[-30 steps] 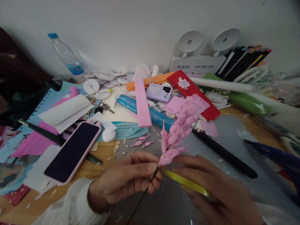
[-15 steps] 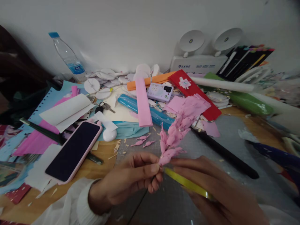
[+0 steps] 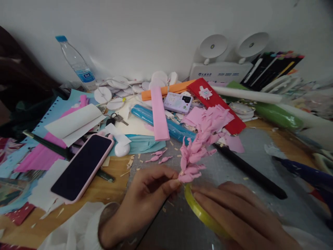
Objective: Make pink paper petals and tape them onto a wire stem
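Note:
Between thumb and fingers, my left hand (image 3: 153, 194) pinches the dark stem (image 3: 153, 220) of a pink paper flower spray (image 3: 194, 152), just below its lowest buds. The spray tilts up and away to the right, over the grey mat. My right hand (image 3: 241, 215) is closed around a roll of yellow tape (image 3: 201, 210), its edge close beside the base of the buds. Part of the roll is covered by the fingers. Several loose pink paper buds (image 3: 158, 157) lie on the mat beyond my left hand.
A phone in a pink case (image 3: 82, 168) lies at left, near keys (image 3: 119, 119). Behind are a pink paper strip (image 3: 160, 113), a blue roll (image 3: 142, 114) and a water bottle (image 3: 78, 64). At right lie a black stick-like object (image 3: 252, 172) and a dark blue tool (image 3: 304, 170).
The flower spray has turned and shifted slightly right, with its buds now sharper. The tape roll has tipped so more of its ring shows, and my right hand has moved slightly lower.

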A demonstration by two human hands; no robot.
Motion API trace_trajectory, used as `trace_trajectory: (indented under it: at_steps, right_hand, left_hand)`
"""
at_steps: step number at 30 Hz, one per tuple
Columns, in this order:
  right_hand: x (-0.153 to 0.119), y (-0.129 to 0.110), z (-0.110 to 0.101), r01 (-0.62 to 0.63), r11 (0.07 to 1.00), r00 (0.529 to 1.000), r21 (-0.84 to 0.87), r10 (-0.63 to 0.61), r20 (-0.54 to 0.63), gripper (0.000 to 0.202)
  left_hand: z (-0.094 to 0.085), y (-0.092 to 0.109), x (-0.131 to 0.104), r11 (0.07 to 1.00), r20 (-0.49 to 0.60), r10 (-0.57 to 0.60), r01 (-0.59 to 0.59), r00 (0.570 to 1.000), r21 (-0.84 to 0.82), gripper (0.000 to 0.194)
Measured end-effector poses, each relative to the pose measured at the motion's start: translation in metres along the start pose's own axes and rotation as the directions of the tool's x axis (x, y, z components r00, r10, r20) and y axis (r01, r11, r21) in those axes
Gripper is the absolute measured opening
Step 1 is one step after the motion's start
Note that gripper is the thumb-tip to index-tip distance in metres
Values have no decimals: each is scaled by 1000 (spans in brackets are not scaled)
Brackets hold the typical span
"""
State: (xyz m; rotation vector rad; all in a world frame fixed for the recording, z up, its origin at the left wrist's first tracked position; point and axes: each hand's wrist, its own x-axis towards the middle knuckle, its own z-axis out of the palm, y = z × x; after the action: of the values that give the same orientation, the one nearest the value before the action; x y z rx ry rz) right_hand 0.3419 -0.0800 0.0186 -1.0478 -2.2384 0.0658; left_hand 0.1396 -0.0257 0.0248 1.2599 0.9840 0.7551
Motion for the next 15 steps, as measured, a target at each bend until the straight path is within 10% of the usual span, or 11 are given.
trace_trajectory:
  at_steps: [10,15]
  right_hand:
    - [10,4,6,23,998,997,55,-19,-75,22]
    - [10,7,33,-183,916,974,357,219,-65,19]
  left_hand:
    - [0,-5,-1,995,-24,43,-41,999,94,22]
    - [-4,-15,5,996,-29,-60,57,998,-69,27]
